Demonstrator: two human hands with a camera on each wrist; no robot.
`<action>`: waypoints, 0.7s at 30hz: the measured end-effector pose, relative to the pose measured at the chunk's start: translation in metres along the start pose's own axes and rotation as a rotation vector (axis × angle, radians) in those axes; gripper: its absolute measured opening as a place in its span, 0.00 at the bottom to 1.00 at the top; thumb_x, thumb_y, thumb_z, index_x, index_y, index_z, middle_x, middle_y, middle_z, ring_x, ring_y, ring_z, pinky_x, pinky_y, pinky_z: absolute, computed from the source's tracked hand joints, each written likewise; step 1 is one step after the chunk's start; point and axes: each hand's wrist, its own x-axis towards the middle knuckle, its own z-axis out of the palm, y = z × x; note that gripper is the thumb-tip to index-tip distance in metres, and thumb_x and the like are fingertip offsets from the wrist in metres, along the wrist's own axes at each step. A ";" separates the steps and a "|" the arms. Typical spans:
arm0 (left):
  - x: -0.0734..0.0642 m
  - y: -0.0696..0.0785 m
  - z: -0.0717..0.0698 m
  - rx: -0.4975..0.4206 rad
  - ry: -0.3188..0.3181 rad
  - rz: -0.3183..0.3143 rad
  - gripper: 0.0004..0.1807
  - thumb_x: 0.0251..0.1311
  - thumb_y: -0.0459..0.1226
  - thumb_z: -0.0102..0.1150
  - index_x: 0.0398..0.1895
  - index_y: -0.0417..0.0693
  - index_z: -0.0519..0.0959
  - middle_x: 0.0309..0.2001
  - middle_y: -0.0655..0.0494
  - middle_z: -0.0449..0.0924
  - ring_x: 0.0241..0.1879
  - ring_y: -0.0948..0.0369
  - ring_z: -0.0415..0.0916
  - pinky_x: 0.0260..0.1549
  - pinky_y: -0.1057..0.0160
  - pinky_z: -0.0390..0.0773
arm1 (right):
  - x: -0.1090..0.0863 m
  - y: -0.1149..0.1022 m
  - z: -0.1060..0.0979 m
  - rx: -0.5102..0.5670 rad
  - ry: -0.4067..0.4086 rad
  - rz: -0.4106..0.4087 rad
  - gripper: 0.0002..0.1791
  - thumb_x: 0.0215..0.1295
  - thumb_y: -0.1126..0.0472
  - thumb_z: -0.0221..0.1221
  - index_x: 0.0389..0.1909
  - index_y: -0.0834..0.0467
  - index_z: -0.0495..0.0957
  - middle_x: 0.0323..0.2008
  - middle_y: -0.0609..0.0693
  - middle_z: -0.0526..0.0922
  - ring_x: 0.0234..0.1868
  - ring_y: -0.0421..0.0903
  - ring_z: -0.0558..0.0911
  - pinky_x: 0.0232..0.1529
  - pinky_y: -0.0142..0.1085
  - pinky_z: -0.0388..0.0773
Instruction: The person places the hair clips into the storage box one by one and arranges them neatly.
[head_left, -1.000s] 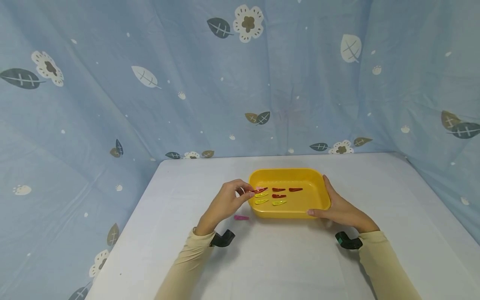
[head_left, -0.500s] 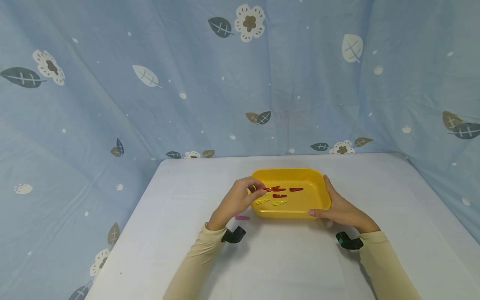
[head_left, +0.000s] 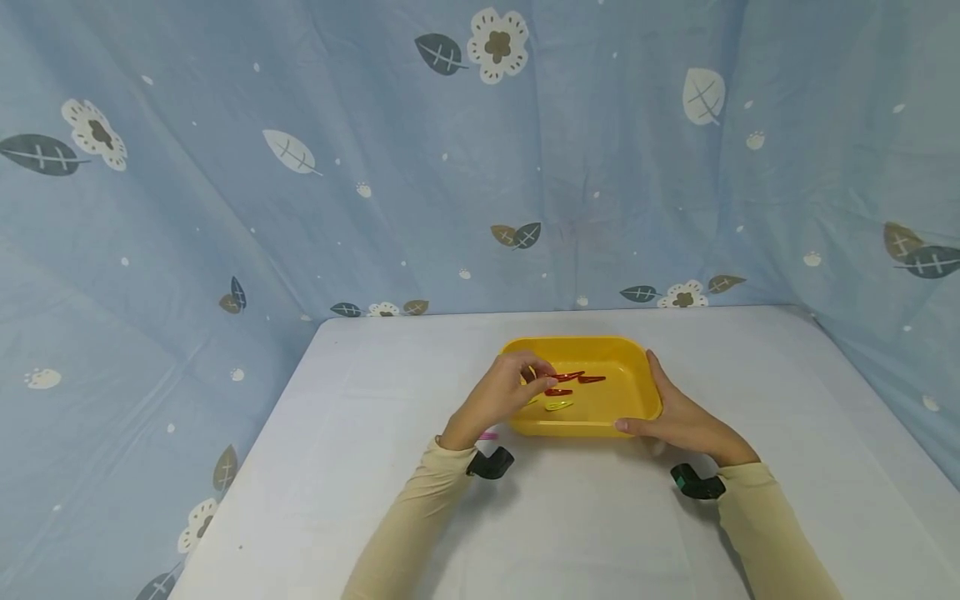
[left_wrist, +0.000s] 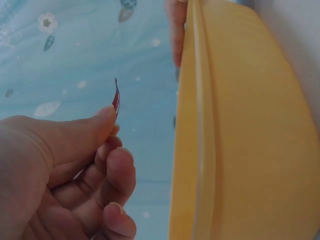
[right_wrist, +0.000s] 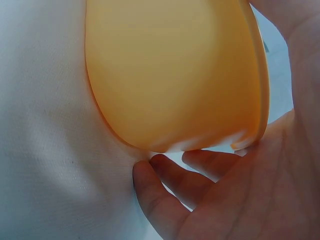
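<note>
My left hand [head_left: 501, 398] is over the left part of a yellow tray [head_left: 618, 396] and pinches a red snap hair clip [left_wrist: 116, 102] between thumb and forefinger. Beneath and beside that clip lie other red hair clips [head_left: 592, 379] on the tray floor. Nearer the front is a yellow hair clip [head_left: 558, 406]; another yellow one is mostly covered by the left hand. At the tray's right end my right hand [head_left: 690, 425] grips the side, its thumb on the front rim and its fingers round the outer wall.
A pink hair clip [head_left: 489, 436] lies on the white tablecloth [head_left: 585, 517] in front of the tray, partly hidden by the left wrist. Behind the table hangs a blue patterned curtain [head_left: 600, 167].
My left hand has moved right across the tray with the red hair clip, now covering the yellow clips on the left. The right hand and the tray have stayed in place.
</note>
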 end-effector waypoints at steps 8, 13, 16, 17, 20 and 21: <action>0.008 0.000 0.012 0.000 -0.006 -0.016 0.08 0.68 0.38 0.67 0.45 0.45 0.88 0.41 0.54 0.86 0.37 0.63 0.76 0.32 0.73 0.75 | -0.001 0.001 -0.001 0.019 -0.005 -0.016 0.75 0.60 0.42 0.71 0.81 0.54 0.16 0.82 0.69 0.42 0.75 0.66 0.62 0.72 0.71 0.57; 0.014 0.000 0.018 0.024 -0.002 -0.028 0.08 0.68 0.39 0.66 0.45 0.46 0.88 0.40 0.55 0.86 0.36 0.63 0.76 0.31 0.73 0.73 | -0.002 0.000 -0.001 0.028 -0.003 -0.022 0.74 0.60 0.43 0.71 0.81 0.54 0.17 0.82 0.69 0.43 0.75 0.65 0.63 0.72 0.71 0.57; 0.017 0.001 0.020 0.040 -0.009 -0.039 0.09 0.69 0.41 0.66 0.46 0.47 0.88 0.40 0.56 0.85 0.36 0.64 0.75 0.30 0.73 0.72 | -0.001 0.000 -0.001 0.026 -0.003 -0.024 0.74 0.60 0.43 0.71 0.81 0.54 0.17 0.82 0.68 0.45 0.74 0.65 0.64 0.72 0.71 0.58; 0.018 0.002 0.020 0.044 -0.011 -0.039 0.10 0.69 0.41 0.65 0.46 0.47 0.88 0.39 0.56 0.85 0.35 0.64 0.75 0.30 0.74 0.72 | -0.001 0.000 -0.001 0.023 -0.003 -0.022 0.74 0.60 0.43 0.71 0.81 0.54 0.17 0.82 0.68 0.44 0.74 0.65 0.64 0.72 0.71 0.58; 0.021 0.003 0.022 0.049 -0.018 -0.038 0.10 0.69 0.42 0.65 0.46 0.47 0.88 0.39 0.57 0.85 0.34 0.65 0.74 0.29 0.74 0.72 | -0.001 0.001 -0.001 0.019 -0.005 -0.019 0.74 0.60 0.43 0.70 0.81 0.54 0.17 0.82 0.68 0.44 0.75 0.65 0.63 0.72 0.71 0.58; 0.022 0.002 0.022 0.052 -0.019 -0.032 0.10 0.69 0.42 0.65 0.46 0.47 0.88 0.38 0.57 0.85 0.34 0.65 0.74 0.30 0.74 0.72 | -0.001 0.001 -0.001 0.016 -0.005 -0.017 0.74 0.60 0.42 0.70 0.81 0.54 0.17 0.82 0.68 0.43 0.75 0.65 0.63 0.72 0.71 0.58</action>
